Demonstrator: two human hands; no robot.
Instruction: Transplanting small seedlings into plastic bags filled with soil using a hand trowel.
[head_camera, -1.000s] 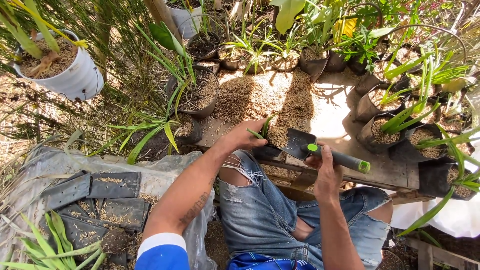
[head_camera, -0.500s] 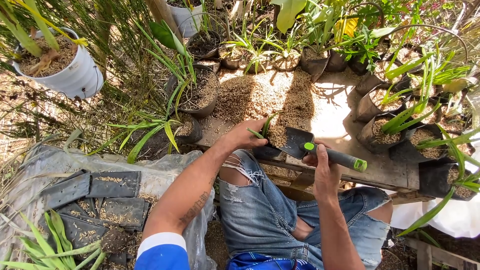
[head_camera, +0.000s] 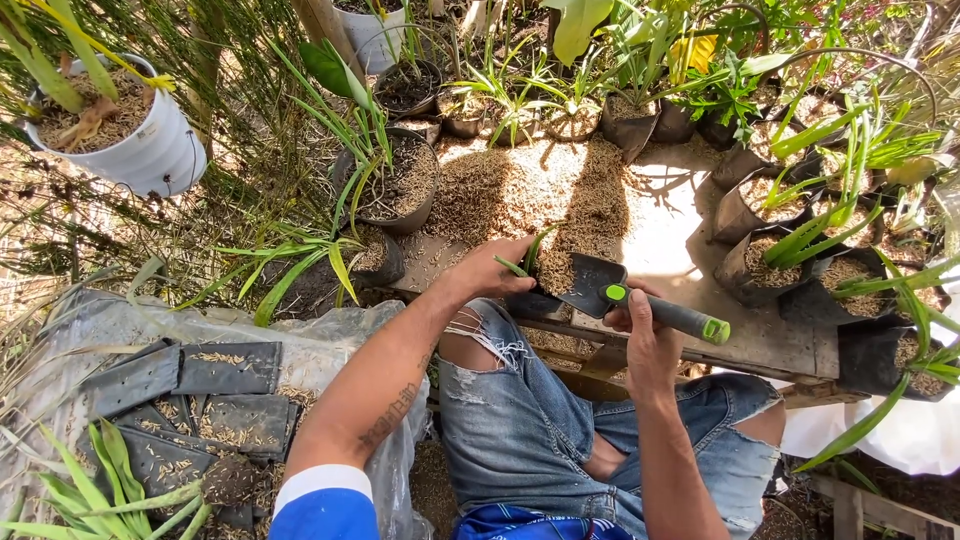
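The right hand (head_camera: 645, 335) is wrapped fully around the grey, green-tipped handle of a hand trowel (head_camera: 640, 300), thumb laid along the top, which keeps the dark blade tilted down and left so its load of husk mix slides toward the bag mouth. The left hand (head_camera: 492, 270) is curled closed around the rim of a small black grow bag (head_camera: 535, 300), fingers pinching the base of a green seedling (head_camera: 530, 255) so that it stands upright and centred while the fill goes in. The bag sits on the near edge of a wooden board (head_camera: 770, 345), just above the person's knee, within reach of the husk pile (head_camera: 560, 200) spread behind it. Filled bags (head_camera: 760, 265) stand to the right; flat empty bags (head_camera: 200, 390) lie on plastic sheeting to the left.
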